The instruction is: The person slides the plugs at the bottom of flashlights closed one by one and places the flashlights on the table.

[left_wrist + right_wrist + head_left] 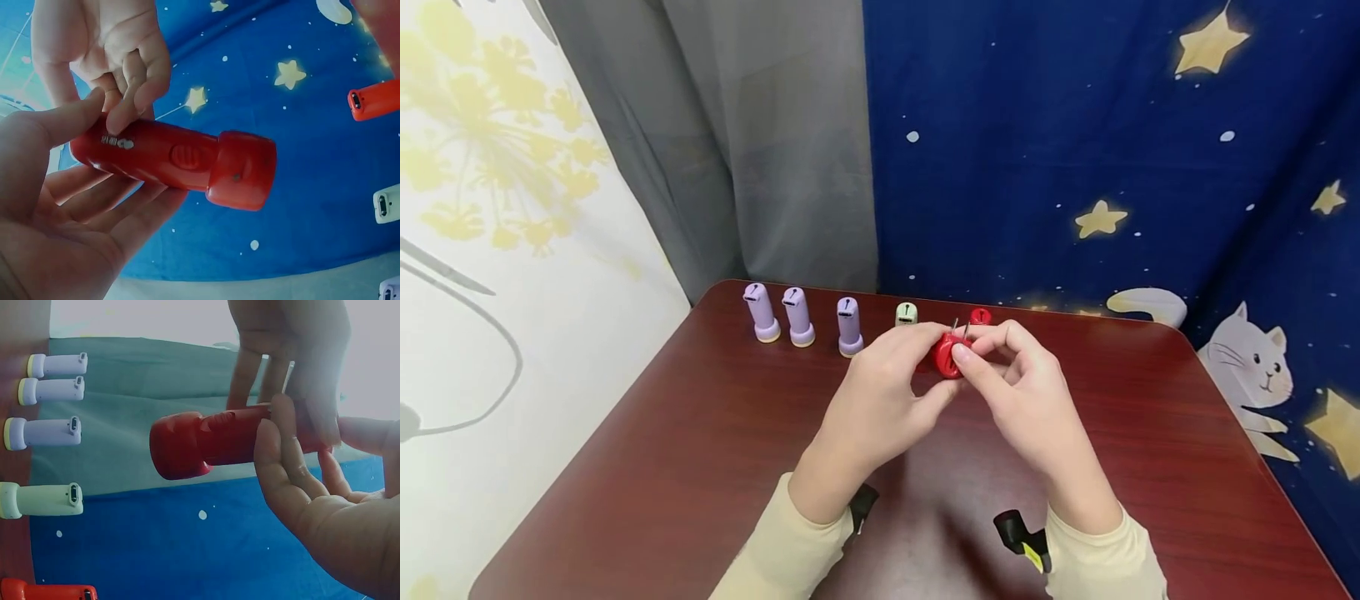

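Note:
A red flashlight [945,358] is held above the table between both hands, its tail end facing the head camera. Two thin metal prongs [967,330] stick up from that tail end. My left hand [883,392] grips the body, thumb on one side and fingers beneath, as the left wrist view shows. With thumb and fingers, my right hand [1033,396] pinches the tail end near the prongs. The wide head of the flashlight [178,447] and its slide switch [185,156] stay uncovered. Part of the tail is hidden behind fingers.
Along the table's [715,433] back edge stand three lavender flashlights [849,327], a pale green one [906,313] and another red one [981,317], partly behind the hands. A grey curtain [797,150] and a blue star-patterned curtain [1000,183] hang behind the table.

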`<state>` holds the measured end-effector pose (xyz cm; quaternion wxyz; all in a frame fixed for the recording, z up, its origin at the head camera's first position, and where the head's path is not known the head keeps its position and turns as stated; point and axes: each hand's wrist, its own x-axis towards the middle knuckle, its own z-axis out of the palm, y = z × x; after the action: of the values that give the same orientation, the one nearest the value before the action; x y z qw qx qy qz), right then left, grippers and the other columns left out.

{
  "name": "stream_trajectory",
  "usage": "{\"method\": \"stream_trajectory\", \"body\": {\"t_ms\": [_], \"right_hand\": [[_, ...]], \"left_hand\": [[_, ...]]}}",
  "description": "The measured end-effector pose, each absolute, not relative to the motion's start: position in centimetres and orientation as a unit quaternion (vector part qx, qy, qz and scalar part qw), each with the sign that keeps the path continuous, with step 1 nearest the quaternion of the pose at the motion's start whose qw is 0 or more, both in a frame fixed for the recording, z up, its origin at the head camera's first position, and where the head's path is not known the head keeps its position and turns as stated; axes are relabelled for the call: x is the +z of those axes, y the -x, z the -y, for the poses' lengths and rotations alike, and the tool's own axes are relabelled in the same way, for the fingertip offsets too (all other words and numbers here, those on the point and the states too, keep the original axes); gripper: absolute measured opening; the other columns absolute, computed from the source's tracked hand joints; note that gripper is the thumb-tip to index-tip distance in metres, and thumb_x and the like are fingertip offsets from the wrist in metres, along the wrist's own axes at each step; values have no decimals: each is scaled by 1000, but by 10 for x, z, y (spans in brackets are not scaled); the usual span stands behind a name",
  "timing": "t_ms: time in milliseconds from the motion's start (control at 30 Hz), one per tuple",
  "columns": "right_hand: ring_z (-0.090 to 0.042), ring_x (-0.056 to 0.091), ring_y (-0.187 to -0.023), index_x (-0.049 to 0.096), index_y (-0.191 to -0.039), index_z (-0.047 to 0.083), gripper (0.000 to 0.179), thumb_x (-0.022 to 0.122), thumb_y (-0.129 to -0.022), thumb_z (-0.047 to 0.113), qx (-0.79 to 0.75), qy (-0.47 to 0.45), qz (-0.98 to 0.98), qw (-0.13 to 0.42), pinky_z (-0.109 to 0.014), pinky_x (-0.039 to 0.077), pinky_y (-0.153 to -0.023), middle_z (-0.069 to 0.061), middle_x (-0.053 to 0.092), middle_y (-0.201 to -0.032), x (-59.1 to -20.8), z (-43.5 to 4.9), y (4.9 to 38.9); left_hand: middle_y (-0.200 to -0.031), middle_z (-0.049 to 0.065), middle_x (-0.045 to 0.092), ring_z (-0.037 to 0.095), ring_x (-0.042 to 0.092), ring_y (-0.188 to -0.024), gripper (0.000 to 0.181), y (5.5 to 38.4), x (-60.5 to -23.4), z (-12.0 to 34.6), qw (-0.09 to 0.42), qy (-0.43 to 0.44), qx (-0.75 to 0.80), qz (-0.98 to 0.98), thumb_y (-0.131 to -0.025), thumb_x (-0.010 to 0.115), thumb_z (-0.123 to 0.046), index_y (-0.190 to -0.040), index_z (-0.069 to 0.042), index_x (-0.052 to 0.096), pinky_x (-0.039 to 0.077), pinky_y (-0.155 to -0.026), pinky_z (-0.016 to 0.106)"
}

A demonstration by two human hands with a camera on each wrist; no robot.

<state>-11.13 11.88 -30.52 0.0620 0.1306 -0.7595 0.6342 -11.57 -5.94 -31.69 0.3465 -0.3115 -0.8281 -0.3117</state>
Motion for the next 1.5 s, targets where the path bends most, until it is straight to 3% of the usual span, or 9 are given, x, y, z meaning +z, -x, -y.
{"method": "stream_trajectory", "body": {"t_ms": [167,300,600,1000,1500], "right_hand": [[-7,75,-106,58,-109,-2,20,65,-106,16,633,-139,760,45,-22,63,-88,-16,69,-132,-307,-123,108],[-9,75,-104,58,-110,-3,19,62,-108,15,633,-145,759,47,-24,64,-86,-13,67,-127,-306,-124,108],[-7,78,-92,68,-126,2,26,62,-108,20,610,-146,778,44,-21,63,-86,-15,69,-129,-300,-126,105],[-9,78,-93,70,-120,-5,21,67,-103,8,642,-160,746,84,-24,65,-85,9,74,-118,-298,-124,101],[-9,77,-94,69,-106,-2,7,69,-101,2,669,-176,718,80,-27,66,-78,7,76,-117,-301,-126,104]], "left_hand": [[-107,4,76,15,69,-97,41,115,-317,60,332,315,-320,829,-84,92,-18,-118,-7,71,60,-88,25],[-112,3,76,16,69,-102,44,113,-316,59,332,327,-324,824,-85,92,-20,-121,-7,71,60,-93,24],[-120,6,75,18,70,-114,44,111,-315,60,337,337,-323,818,-85,90,-15,-123,-5,70,57,-105,26],[-120,10,77,22,72,-116,44,116,-315,62,382,357,-316,792,-81,91,-11,-120,-1,73,56,-108,27],[-120,11,77,22,73,-117,43,116,-316,63,402,366,-285,790,-80,92,-11,-117,0,74,55,-111,28]]}}
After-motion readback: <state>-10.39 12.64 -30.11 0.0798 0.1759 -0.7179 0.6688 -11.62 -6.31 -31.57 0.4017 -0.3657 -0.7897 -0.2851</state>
